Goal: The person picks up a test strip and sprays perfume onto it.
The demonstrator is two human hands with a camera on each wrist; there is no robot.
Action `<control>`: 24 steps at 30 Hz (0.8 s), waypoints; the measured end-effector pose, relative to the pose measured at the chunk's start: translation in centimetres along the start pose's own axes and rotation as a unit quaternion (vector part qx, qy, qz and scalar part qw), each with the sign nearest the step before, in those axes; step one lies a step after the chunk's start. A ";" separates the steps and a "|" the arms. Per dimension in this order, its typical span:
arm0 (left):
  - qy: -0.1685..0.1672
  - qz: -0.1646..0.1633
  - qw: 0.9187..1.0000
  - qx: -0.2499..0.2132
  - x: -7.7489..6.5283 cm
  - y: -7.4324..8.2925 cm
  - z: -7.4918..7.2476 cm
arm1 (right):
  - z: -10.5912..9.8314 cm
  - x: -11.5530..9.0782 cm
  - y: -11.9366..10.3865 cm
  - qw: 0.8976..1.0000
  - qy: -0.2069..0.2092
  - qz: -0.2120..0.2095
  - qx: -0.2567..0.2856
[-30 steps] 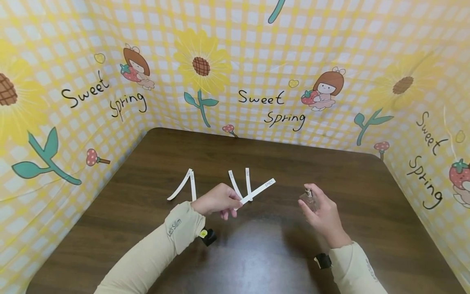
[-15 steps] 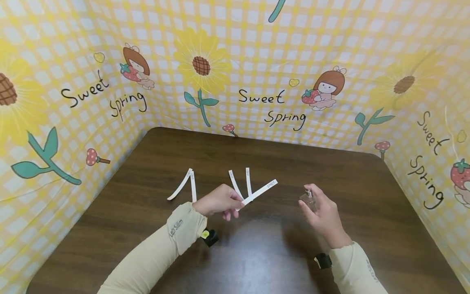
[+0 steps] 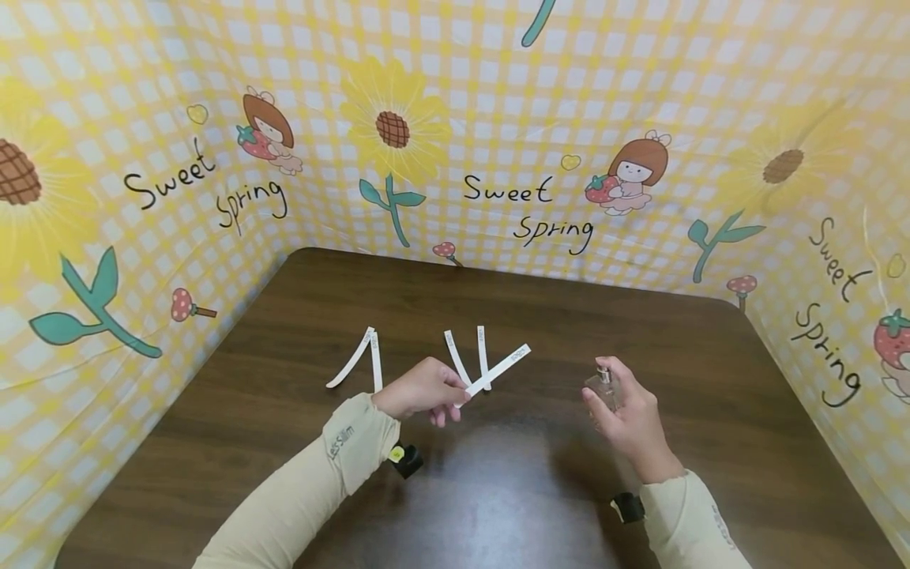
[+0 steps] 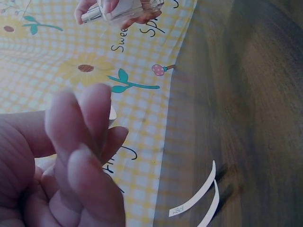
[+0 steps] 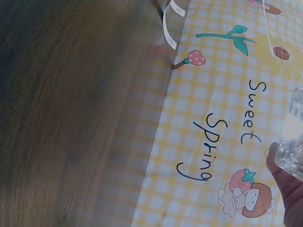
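My left hand (image 3: 425, 389) pinches the near end of a white paper test strip (image 3: 503, 368) between thumb and fingers. The strip angles up to the right, toward the bottle, with small print at its far end. On the right, my right hand (image 3: 633, 412) grips a clear glass perfume bottle (image 3: 603, 390), its index fingertip on the silver spray top. A gap separates strip and bottle. In the left wrist view the bottle (image 4: 124, 10) shows at the top; curled fingers (image 4: 97, 106) hide most of the strip there. The right wrist view catches the bottle (image 5: 291, 137) at its edge.
Two test strips (image 3: 483, 356) lie in a V just behind the held one. Another pair (image 3: 350, 359) forms a peak left of my left hand, which partly covers it. The brown wooden table (image 3: 540, 490) is walled by a yellow checked cloth (image 3: 490, 103).
Both hands keep their holds. The held strip's far end has shifted slightly left in the last half second, and the bottle has moved slightly right in the head view.
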State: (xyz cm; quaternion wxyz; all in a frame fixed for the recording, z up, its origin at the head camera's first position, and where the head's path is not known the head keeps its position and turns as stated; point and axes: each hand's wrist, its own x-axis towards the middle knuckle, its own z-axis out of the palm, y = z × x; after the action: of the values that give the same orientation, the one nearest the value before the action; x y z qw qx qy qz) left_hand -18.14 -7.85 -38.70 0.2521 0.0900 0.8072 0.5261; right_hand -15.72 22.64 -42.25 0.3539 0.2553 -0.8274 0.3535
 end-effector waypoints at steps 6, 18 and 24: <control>0.006 -0.007 1.000 -0.011 0.0 -0.6 -0.2 | -0.3 0.1 0.3 1.000 0.007 0.019 0.016; 0.028 0.000 0.999 -0.028 -0.1 -1.5 -0.4 | -1.4 -0.5 0.6 0.999 0.030 0.042 0.002; 0.047 0.001 0.997 -0.053 -0.1 -2.2 -0.6 | -1.8 -0.6 1.0 0.999 0.043 0.026 -0.003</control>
State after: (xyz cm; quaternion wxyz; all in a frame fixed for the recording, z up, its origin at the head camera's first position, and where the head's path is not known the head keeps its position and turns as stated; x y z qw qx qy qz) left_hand -18.11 -9.32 -40.49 0.2183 0.0525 0.7887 0.5723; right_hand -15.23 24.75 -42.22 0.3803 0.2169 -0.8192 0.3705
